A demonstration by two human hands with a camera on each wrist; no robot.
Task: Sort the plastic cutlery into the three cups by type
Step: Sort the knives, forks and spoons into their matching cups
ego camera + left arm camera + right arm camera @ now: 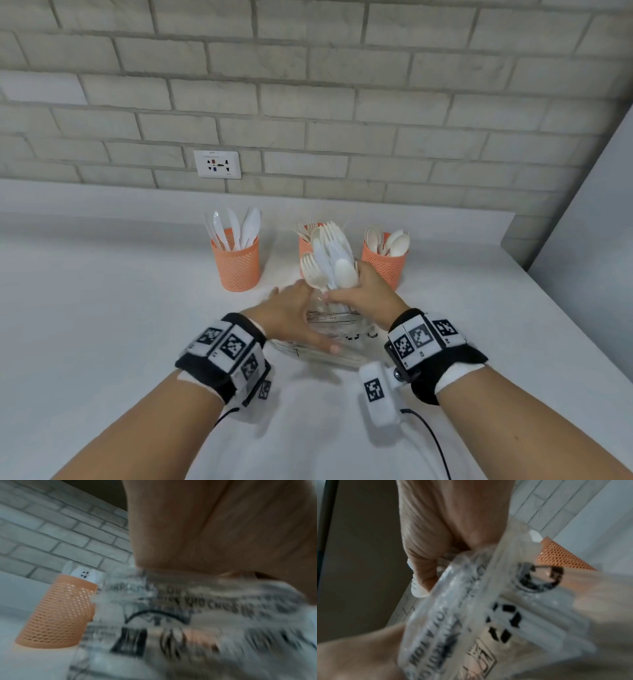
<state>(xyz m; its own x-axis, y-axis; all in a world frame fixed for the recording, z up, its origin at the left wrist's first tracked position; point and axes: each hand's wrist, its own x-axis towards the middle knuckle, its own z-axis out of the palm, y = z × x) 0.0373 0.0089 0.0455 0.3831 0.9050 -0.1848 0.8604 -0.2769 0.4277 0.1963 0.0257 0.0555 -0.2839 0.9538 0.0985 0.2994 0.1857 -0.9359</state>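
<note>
The right hand [363,294] is curled round a bunch of mixed cutlery [330,263] standing up out of a clear printed plastic bag [337,337], forks and spoons fanned above its fingers. The left hand [291,317] lies flat with straight fingers against the bag's left side, which rests on the white bench [102,308]. Behind the hands stand three orange mesh cups: knives in the left cup [235,262], forks in the middle cup [305,245], spoons in the right cup [385,262].
</note>
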